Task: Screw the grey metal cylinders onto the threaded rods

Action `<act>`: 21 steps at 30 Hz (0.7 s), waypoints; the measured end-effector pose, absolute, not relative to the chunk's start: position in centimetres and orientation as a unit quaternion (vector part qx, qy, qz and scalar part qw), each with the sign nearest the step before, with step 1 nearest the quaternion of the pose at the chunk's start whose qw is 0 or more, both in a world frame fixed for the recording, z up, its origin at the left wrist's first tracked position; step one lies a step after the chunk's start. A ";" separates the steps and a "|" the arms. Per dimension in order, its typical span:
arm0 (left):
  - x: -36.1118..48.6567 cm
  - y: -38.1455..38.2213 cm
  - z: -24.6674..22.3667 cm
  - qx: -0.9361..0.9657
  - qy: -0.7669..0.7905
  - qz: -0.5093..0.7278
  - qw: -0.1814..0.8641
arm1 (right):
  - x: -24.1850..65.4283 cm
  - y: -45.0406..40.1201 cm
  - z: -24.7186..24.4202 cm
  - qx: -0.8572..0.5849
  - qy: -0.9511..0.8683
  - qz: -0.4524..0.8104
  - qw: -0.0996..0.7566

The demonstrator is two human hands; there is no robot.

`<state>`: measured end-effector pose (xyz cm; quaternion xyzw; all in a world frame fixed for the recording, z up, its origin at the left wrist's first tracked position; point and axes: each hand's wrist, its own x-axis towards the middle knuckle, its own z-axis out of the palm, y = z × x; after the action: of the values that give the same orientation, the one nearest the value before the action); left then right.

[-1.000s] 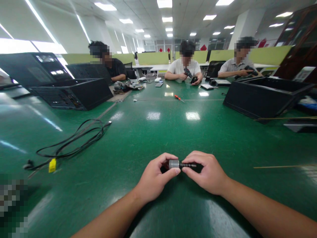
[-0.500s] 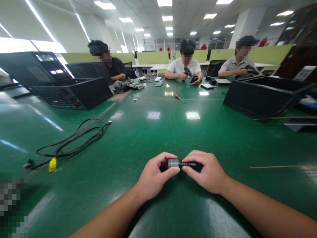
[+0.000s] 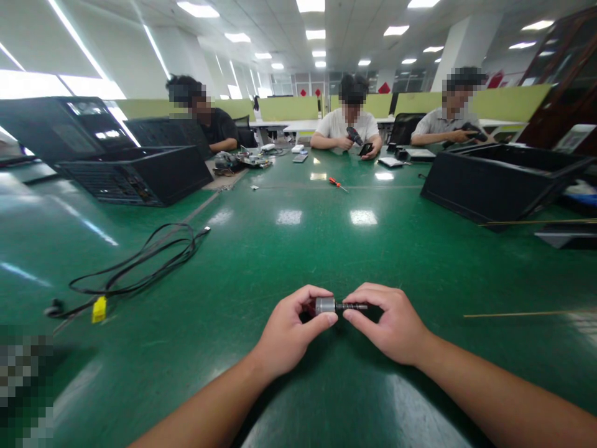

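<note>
One grey metal cylinder (image 3: pixel 325 305): my left hand (image 3: pixel 290 326) grips it. One spiral-grooved shaft (image 3: pixel 357 307), projecting rightward: my right hand (image 3: pixel 397 325) pinches it.

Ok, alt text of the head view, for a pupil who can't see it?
Left hand grips a grey cylinder, right hand a dark rod at its end, over a green table holding an orange screwdriver; three people sit beyond.

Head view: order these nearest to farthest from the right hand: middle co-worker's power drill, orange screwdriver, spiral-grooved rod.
1. Spiral-grooved rod: pinched in the right hand.
2. Orange screwdriver: ahead, slightly left.
3. Power drill: across the table, with the middle co-worker.
</note>
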<state>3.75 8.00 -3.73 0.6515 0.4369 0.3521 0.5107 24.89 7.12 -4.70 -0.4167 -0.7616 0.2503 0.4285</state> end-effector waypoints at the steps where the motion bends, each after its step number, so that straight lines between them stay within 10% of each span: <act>1: 3.8 8.0 -3.7 0.651 0.438 0.353 0.510 | 24.9 7.1 -4.7 -0.417 -0.761 0.250 0.429; 21: 3.6 8.0 -3.9 0.635 0.434 0.363 0.526 | 24.9 7.1 -4.5 -0.410 -0.765 0.239 0.435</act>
<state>3.62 8.05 -3.95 0.6351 0.4343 0.3630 0.5256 24.92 7.06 -4.55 -0.4096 -0.7653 0.2394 0.4351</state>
